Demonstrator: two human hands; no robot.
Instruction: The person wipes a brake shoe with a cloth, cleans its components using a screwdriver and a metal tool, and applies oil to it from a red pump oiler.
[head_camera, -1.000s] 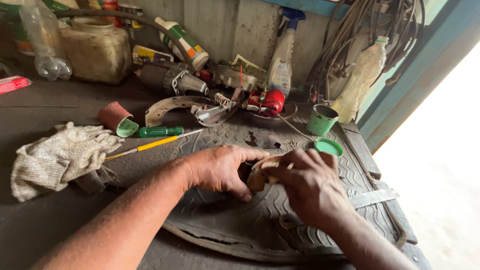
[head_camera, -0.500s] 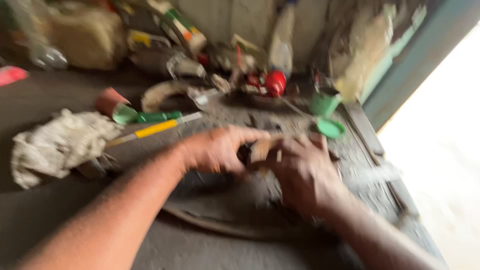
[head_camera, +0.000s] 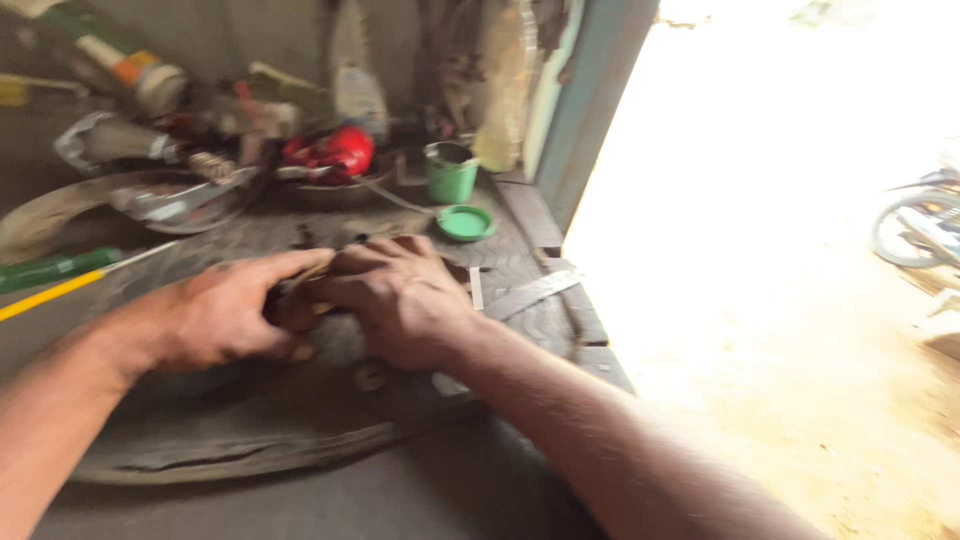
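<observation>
Cluttered workbench stuff, seen from the head view only: a dark, grimy bench top is shown with a worn strip of tyre rubber laid across it, and everything else is placed around that rubber.

Both hands are pressed together on top of the rubber, near its middle. The left hand is curled with the thumb stretched toward the other hand, and the right hand is cupped over the same spot. Something small and tan seems to be pinched between them, but what it is can't be told, since the shot is blurred and the fingers cover most of it.

Just beyond the rubber's far edge a green cup is stood upright, with a green lid lying flat beside it. A red object is sat further back among the tools. Off the rubber's left end a screwdriver with a green handle and yellow shaft is laid. A bright doorway is seen to the right of it all.

For whatever is being worked here, the piece is probably best kept pinned flat against the rubber, with pressure shared between both hands so nothing slips.
</observation>
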